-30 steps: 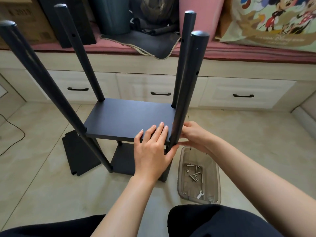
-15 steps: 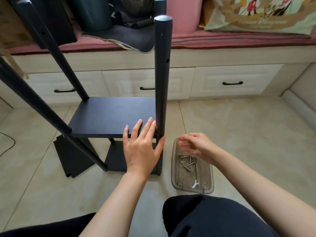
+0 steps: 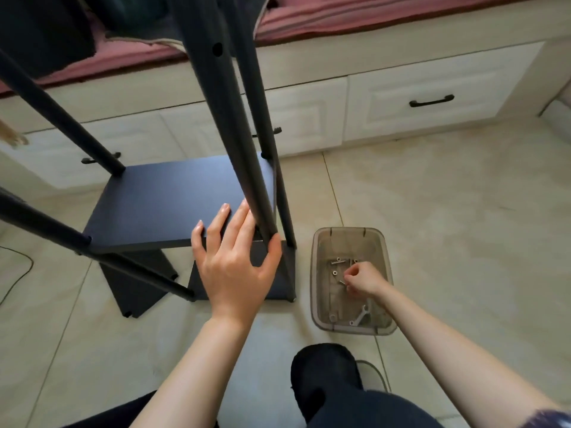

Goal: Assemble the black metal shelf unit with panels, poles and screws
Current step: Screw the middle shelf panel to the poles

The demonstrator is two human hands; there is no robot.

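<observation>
Pole tops cut off above; my left hand steadies the near pole and shelf panel — my right hand, fingers curled, pinches among screws in the clear tray, catch unclear.

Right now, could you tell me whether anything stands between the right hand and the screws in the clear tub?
Nothing visible does. The right hand is already inside the open-topped clear tub, its curled fingertips down among the screws. Whether it already pinches one cannot be told.
</observation>
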